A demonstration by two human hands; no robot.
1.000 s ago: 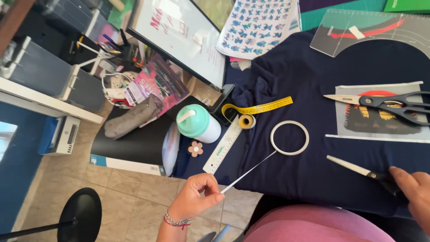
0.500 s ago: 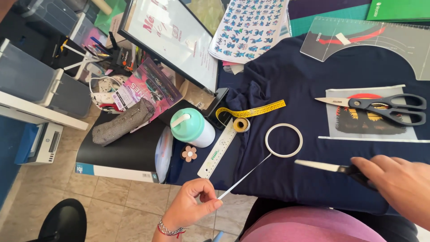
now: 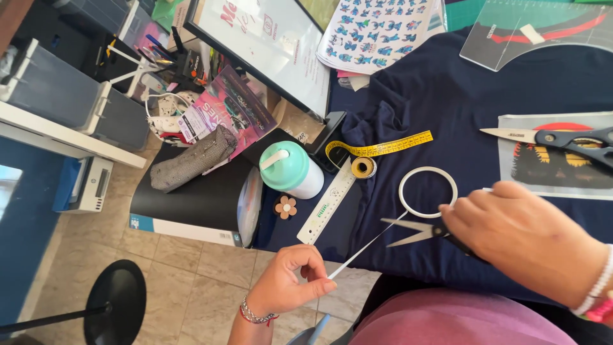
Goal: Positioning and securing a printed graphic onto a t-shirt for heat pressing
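Note:
My left hand (image 3: 290,281) pinches the free end of a white tape strip (image 3: 367,246) pulled taut from a thin white tape roll (image 3: 428,191) lying on the dark blue shirt (image 3: 447,115). My right hand (image 3: 517,236) holds small black-handled scissors (image 3: 415,231) with the blades spread around the strip close to the roll. Large black-handled scissors (image 3: 555,137) rest on a printed transfer sheet (image 3: 555,166) further right on the shirt.
A yellow measuring tape (image 3: 377,150), a white ruler (image 3: 329,201), a mint-lidded tumbler (image 3: 290,169) and a small flower-shaped piece (image 3: 285,206) lie left of the roll. A clear curved ruler (image 3: 536,32) and a sticker sheet (image 3: 383,29) sit at the top. A stool (image 3: 115,297) stands on the tiled floor.
My right hand picked up the small scissors from the shirt and brought them left to the taut strip with blades spread. My left hand keeps holding the strip's end.

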